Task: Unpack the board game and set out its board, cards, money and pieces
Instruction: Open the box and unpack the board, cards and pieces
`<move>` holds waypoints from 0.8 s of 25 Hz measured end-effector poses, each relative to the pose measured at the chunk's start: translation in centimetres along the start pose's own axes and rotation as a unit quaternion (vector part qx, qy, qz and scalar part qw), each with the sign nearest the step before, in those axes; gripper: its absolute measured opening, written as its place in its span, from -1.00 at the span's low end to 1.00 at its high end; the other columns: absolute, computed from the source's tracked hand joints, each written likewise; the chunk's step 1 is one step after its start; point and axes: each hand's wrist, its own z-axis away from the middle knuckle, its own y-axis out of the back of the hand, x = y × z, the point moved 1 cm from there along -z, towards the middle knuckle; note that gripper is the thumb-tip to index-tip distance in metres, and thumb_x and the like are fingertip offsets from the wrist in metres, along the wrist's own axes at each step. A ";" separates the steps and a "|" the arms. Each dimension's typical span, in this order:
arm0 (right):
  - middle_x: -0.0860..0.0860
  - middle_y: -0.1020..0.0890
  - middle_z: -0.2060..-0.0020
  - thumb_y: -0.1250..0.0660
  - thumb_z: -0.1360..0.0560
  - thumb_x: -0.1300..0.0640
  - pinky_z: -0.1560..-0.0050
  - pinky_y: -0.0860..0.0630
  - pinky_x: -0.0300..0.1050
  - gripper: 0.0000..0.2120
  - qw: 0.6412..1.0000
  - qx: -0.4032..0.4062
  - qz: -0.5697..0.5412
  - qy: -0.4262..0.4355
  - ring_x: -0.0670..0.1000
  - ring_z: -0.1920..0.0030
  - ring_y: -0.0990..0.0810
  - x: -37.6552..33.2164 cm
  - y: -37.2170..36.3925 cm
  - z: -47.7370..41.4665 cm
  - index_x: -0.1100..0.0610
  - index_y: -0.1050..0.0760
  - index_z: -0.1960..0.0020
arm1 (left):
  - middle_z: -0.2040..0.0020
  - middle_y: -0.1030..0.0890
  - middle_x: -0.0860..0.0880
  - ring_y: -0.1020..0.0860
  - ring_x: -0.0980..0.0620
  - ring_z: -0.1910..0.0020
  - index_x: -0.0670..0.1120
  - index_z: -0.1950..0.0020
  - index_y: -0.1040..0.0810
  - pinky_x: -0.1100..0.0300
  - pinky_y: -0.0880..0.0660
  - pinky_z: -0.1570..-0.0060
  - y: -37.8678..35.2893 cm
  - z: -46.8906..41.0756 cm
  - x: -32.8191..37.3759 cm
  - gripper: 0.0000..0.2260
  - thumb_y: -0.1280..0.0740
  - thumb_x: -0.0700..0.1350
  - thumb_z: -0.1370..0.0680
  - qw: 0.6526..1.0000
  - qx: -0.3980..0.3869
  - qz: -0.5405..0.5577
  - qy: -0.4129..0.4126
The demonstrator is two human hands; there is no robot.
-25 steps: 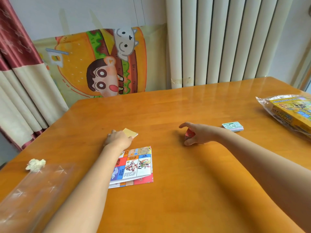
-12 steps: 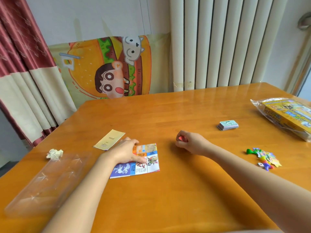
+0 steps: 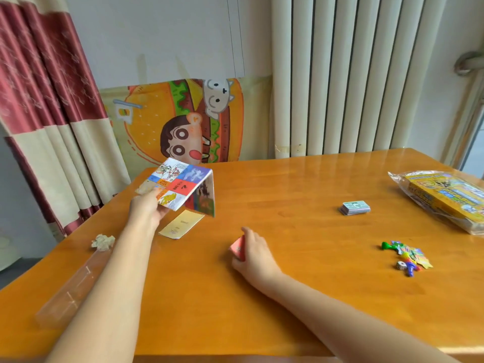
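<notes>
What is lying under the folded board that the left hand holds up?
A yellow paper sheet lies flat on the table below the raised folded board. The board covers the sheet's far edge and the table surface behind it.

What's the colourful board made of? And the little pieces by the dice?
The board, gripped by the left hand, looks like thin printed card with a slight sheen: it folds along a sharp crease into a tent shape. The little pieces look like bright, glossy plastic, though they are too small to be sure.
</notes>
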 end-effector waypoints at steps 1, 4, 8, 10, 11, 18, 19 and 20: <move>0.13 -0.37 -0.33 -0.34 -0.46 0.09 -0.38 -0.21 -0.10 -0.29 1.000 -0.011 0.000 0.005 0.14 -0.34 -0.30 -1.3 -1.3 -0.5 0.20 -0.09 -0.50 | 0.26 -0.61 -0.05 -0.58 0.10 0.39 -0.10 0.06 -0.45 0.20 -0.53 0.47 0.0 0.0 0.2 -0.87 -0.18 -0.29 -0.61 0.998 -0.014 0.053 0.032; 0.13 -0.36 -0.32 -0.32 -0.50 0.06 -0.38 -0.24 -0.05 -0.33 0.999 -0.038 0.000 0.036 0.14 -0.33 -0.29 -4.9 -4.5 -1.3 0.20 -0.11 -0.49 | 0.03 -0.57 -0.15 -0.59 -0.05 -0.02 -0.22 -0.22 -0.39 0.11 -0.55 0.11 0.2 0.9 0.6 -0.77 -0.08 -0.36 -0.61 0.984 -0.063 0.143 0.082; 0.10 -0.35 -0.32 -0.34 -0.50 -0.03 -0.37 -0.29 0.00 -0.31 0.995 -0.077 0.006 0.057 0.12 -0.33 -0.28 -6.9 -6.1 -1.9 0.16 -0.12 -0.50 | 0.00 -0.56 -0.16 -0.49 -0.09 -0.28 -0.26 -0.25 -0.35 0.04 -0.48 -0.06 1.4 1.4 0.9 -0.75 -0.05 -0.38 -0.61 0.974 -0.080 0.191 0.088; 0.08 -0.34 -0.31 -0.37 -0.46 -0.12 -0.36 -0.30 0.01 -0.26 0.993 -0.102 0.011 0.061 0.11 -0.33 -0.27 -6.9 -6.0 -1.9 0.13 -0.14 -0.49 | -0.01 -0.57 -0.15 -0.50 -0.08 -0.26 -0.25 -0.20 -0.39 0.04 -0.50 -0.05 1.7 1.6 1.1 -0.78 -0.06 -0.37 -0.61 0.970 -0.086 0.212 0.082; 0.07 -0.33 -0.32 -0.39 -0.44 -0.16 -0.38 -0.29 0.01 -0.22 0.991 -0.119 0.000 0.059 0.10 -0.34 -0.26 -6.8 -5.6 -1.9 0.12 -0.13 -0.50 | 0.01 -0.58 -0.15 -0.52 -0.07 -0.23 -0.24 -0.13 -0.41 0.05 -0.51 -0.02 1.6 1.8 1.1 -0.81 -0.06 -0.37 -0.61 0.967 -0.095 0.222 0.080; 0.15 -0.40 -0.28 -0.28 -0.56 0.01 -0.33 -0.23 -0.07 -0.56 0.998 0.040 0.006 0.042 0.16 -0.33 -0.34 1.1 3.2 -5.8 0.16 -0.36 -0.37 | 0.02 -0.61 -0.14 -0.60 -0.04 0.04 -0.18 -0.10 -0.44 0.08 -0.52 0.07 -3.1 4.7 0.1 -0.79 -0.06 -0.35 -0.61 0.950 -0.199 0.221 0.097; 0.14 -0.40 -0.29 -0.28 -0.55 0.07 -0.32 -0.23 -0.08 -0.59 0.995 0.063 0.069 0.026 0.17 -0.32 -0.34 3.6 5.5 -6.5 0.15 -0.38 -0.36 | 0.02 -0.60 -0.14 -0.59 -0.04 0.03 -0.18 -0.10 -0.44 0.08 -0.51 0.06 -4.3 5.2 -0.5 -0.79 -0.06 -0.35 -0.61 0.947 -0.209 0.216 0.110; 0.13 -0.38 -0.32 -0.28 -0.54 0.10 -0.34 -0.22 -0.07 -0.59 0.988 0.073 0.137 0.004 0.17 -0.34 -0.32 6.4 7.9 -7.1 0.13 -0.38 -0.36 | 0.01 -0.59 -0.14 -0.58 -0.04 0.03 -0.18 -0.10 -0.44 0.09 -0.51 0.06 -5.7 5.5 -1.2 -0.79 -0.06 -0.35 -0.61 0.944 -0.219 0.212 0.124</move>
